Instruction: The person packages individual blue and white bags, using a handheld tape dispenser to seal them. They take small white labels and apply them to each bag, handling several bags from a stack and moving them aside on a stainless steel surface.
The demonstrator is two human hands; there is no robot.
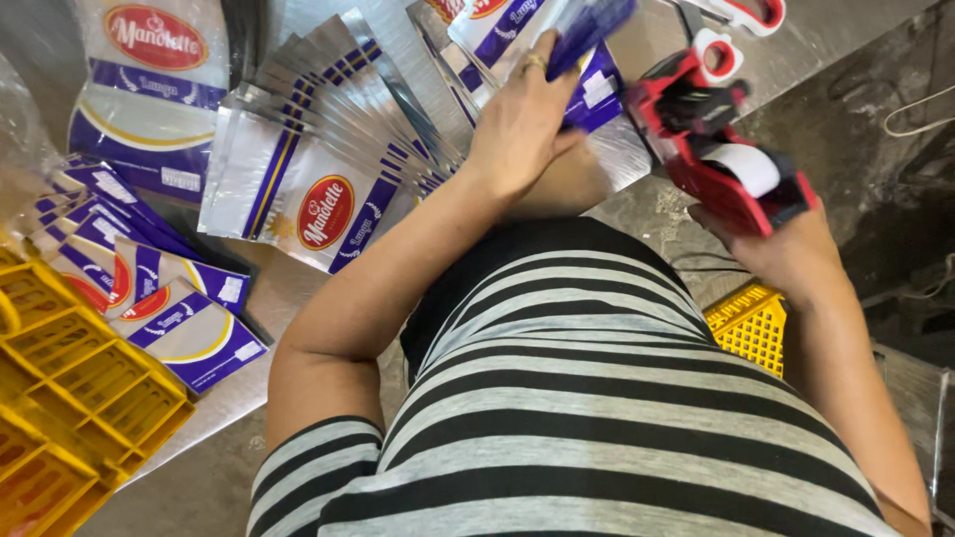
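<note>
Striped knit shirt point(577, 418), left hand point(517, 129) pinching glossy blue pouch point(587, 30), right hand point(786, 254) gripping red plastic label gun point(716, 149)

Lighting: bright, even, from above; soft shadows only. Glare: strong sheen on silver pouches point(328, 139) and steel table point(637, 214). Blur: motion smear on blue packet point(587, 30) at top; red labelling gun point(721, 149) slightly soft. Edges: wide-angle bending, yellow crate point(70, 388) stretched. Right side: dim floor point(875, 169), detail muddy.

My shiny metal desk point(637, 214) carries fanned silver-and-blue foil pouches point(318, 169), filled blue-and-white packets point(149, 288) and a yellow plastic crate point(70, 398).
</note>
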